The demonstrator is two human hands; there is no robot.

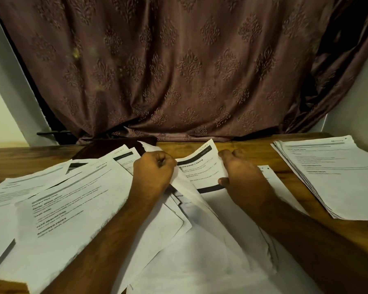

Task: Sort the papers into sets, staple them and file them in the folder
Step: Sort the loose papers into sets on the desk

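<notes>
Left hand [152, 170] curled, gripping lifted white sheets; right hand [240, 175] pinching a white printed page [202, 166] between both hands, over loose papers [72, 200] on the wooden tabletop [253, 147].

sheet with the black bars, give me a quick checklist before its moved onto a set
1. Sheet with the black bars gripped by right hand: ok, thumb curled over its near edge.
2. Left hand off that sheet: not ok, it pinches a folded paper overlapping it.
3. Section label readable: cannot tell, too blurred.
4. Neat stack at right reachable on the table: ok.
5. Loose papers at left sorted: not ok, fanned and overlapping.
6. Stapler and folder nearby: cannot tell, neither is visible.
</notes>
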